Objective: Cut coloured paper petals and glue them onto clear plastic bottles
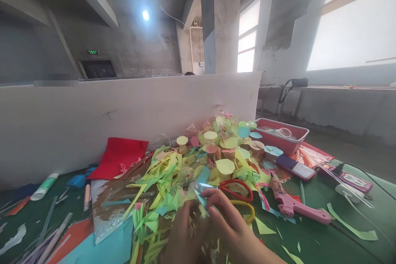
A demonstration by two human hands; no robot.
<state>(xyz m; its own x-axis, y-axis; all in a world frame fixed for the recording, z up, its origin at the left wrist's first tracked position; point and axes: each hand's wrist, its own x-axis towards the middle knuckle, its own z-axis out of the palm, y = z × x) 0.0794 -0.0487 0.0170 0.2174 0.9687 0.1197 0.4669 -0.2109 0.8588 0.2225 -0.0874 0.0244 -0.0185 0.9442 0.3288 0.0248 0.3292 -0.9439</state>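
My right hand [230,218] pinches a small light-blue paper piece [201,196] between thumb and fingers. Close beside it, my left hand [185,229] has its fingers curled in around the same spot. What the left fingers hold is hidden, though something clear and shiny shows between the hands. Right behind the hands lie scissors with red handles [250,192] and a yellow handle loop [252,214]. Yellow and green paper strips [161,173] spread to the left. A heap of clear plastic pieces topped with cut paper discs [225,166] rises beyond.
A pink glue gun [300,210] with a cord lies at right, near a phone [297,167] and a pink power strip [355,179]. Behind them stands a red basket [286,144]. Red paper [120,156] and blue paper [105,243] lie left. A white board [130,107] borders the back.
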